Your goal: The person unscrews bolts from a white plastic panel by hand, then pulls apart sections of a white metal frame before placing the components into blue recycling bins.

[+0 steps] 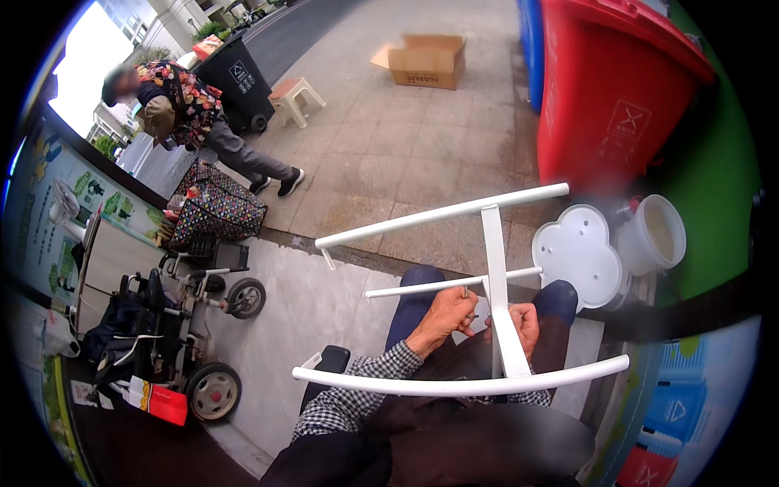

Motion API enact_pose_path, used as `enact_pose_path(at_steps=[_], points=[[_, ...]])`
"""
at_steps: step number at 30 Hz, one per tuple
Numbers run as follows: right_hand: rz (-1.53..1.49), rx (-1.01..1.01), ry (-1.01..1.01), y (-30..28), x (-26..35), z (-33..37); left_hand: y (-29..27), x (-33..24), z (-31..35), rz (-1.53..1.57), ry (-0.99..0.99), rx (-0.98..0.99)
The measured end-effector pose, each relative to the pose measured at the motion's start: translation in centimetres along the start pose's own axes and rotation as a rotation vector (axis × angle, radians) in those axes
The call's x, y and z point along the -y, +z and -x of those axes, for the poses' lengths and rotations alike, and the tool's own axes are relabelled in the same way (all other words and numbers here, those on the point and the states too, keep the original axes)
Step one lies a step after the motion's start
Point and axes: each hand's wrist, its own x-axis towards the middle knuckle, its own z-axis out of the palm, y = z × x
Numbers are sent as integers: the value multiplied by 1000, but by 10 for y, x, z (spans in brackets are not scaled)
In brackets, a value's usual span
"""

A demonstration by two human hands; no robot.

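A white metal frame (461, 386) of round rails and a flat crossbar rests over my lap. My left hand (449, 316) is closed near the frame's thin middle rod, its fingers pinching something small and dark that I cannot make out. On the other side of the flat crossbar, my right hand (526, 326) is curled shut; the bar partly covers its fingers, so what they hold is hidden. Beside my right knee a white flower-shaped board (578, 253) with small holes leans upright.
A white bucket (659, 234) stands by the board, below a red bin (617, 97). To the left are a wheeled walker (213, 393) and a patterned bag (215, 203). A person (187, 105) bends near a black bin (237, 77), a stool (296, 99) and an open carton (426, 63).
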Motion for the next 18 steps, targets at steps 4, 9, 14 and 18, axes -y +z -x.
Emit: enact_pose_path(at_steps=[4,9,14,18], points=[[-43,-91,-17,-19,8,-10,-37,47,35,67,-25,-241],[-16,-125,-68,-46,18,-28,-44,21,63,-143,17,73],[73,-157,-95,-42,60,-38,-41,9,99,-264,-32,252],[150,-269,-184,-74,73,-40,-52,34,121,-534,-1,65]])
